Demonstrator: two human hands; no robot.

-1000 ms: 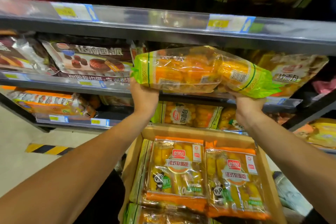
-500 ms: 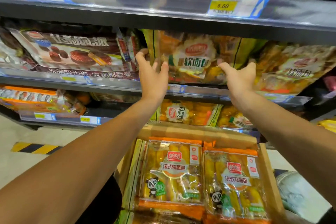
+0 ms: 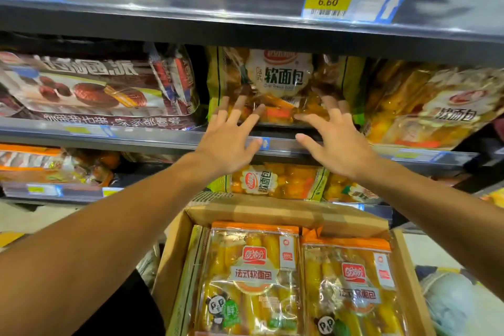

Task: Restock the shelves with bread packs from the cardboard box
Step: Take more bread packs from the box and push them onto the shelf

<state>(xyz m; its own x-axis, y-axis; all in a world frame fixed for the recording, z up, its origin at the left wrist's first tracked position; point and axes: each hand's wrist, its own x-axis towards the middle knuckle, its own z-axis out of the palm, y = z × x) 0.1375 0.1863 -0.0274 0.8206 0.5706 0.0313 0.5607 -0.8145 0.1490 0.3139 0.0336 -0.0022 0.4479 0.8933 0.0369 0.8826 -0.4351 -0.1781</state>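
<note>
Since the earlier frame both hands have slid down the green bread pack [image 3: 283,82] now standing on the middle shelf [image 3: 152,139]. Left hand [image 3: 231,136] and right hand [image 3: 335,142] are spread wide, holding nothing, fingertips at its lower edge. Leaning near the front lip, it could tip forward when released, down toward the cardboard box [image 3: 272,213] of orange packs [image 3: 253,275] below

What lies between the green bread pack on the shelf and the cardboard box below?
In the head view, the shelf's front rail and, lower, another green bread pack lie between the green bread pack and the cardboard box.
</note>
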